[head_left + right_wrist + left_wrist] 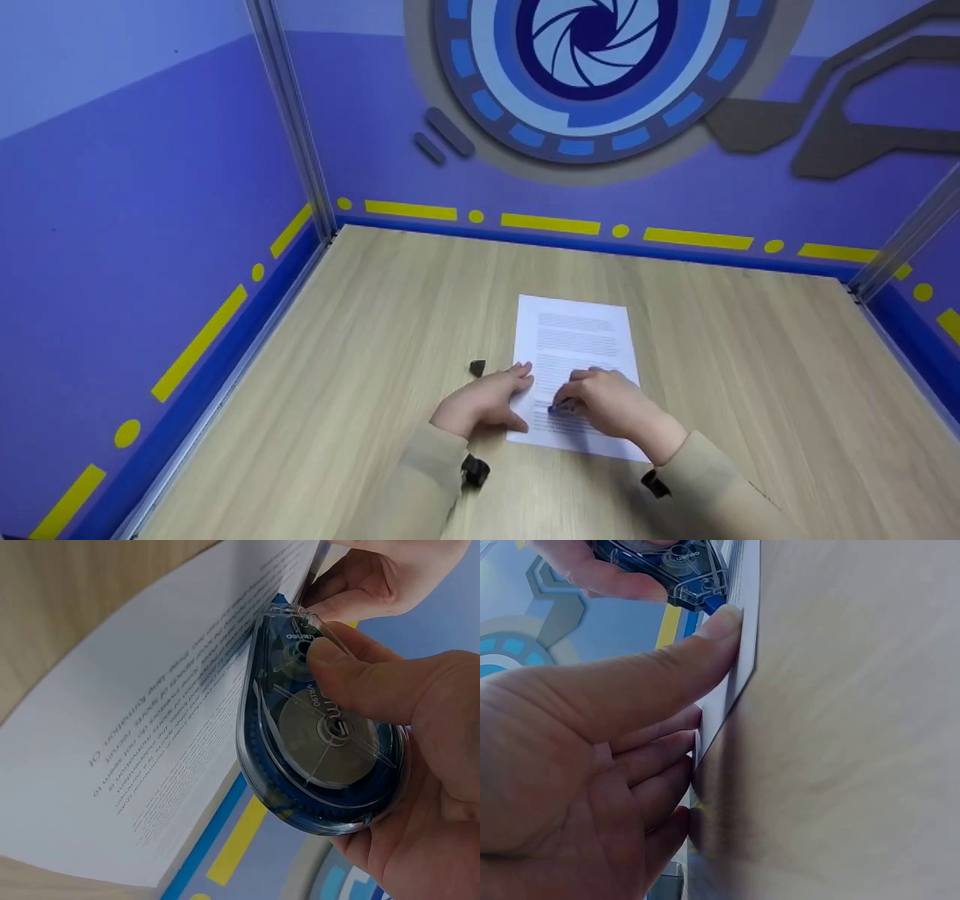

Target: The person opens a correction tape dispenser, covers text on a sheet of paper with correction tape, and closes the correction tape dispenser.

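A sheet of printed paper (pixel 574 322) lies on the wooden table. My right hand (pixel 611 401) grips a clear blue correction tape dispenser (pixel 322 727), thumb on one side and fingers behind it. The dispenser's blue tip (pixel 280 598) meets the lines of text in the lower part of the page. My left hand (pixel 487 397) rests along the left edge of the sheet. Its thumb (pixel 720 622) presses on the paper, and the other fingers lie extended near the edge. The left wrist view also shows the dispenser (pixel 667 574) close to that thumb.
A small dark object (pixel 478 367) sits on the table (pixel 360 360) just beyond my left hand. Purple panels with yellow markings (pixel 551 223) stand at the back and both sides, joined by metal posts (pixel 289 105).
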A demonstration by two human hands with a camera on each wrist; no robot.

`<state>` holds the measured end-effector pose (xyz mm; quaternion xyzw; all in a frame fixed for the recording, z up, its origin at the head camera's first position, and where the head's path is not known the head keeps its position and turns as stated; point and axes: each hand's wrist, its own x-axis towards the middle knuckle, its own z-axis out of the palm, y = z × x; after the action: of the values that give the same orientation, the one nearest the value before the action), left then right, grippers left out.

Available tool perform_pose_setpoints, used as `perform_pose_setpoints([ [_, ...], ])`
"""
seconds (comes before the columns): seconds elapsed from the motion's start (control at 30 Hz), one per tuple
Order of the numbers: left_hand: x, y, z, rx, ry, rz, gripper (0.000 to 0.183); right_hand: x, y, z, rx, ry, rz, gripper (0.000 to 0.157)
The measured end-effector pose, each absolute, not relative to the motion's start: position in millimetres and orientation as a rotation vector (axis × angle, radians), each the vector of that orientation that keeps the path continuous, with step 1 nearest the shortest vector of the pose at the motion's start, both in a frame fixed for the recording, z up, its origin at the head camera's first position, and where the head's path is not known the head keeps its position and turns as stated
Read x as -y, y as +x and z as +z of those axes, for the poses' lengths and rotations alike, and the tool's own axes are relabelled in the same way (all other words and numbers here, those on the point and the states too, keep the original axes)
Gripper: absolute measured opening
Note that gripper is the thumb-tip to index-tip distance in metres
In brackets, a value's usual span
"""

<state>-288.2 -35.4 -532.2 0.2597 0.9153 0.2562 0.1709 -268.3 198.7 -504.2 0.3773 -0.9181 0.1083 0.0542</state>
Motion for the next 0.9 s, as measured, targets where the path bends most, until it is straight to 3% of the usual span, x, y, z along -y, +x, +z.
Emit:
perform_pose_setpoints([
  [0.9,34.3,-288.4,-533.0,-2.596,0.725,0.745,0.084,-206.1,-267.4,-502.4,2.836,1.132,0.325,0.018],
])
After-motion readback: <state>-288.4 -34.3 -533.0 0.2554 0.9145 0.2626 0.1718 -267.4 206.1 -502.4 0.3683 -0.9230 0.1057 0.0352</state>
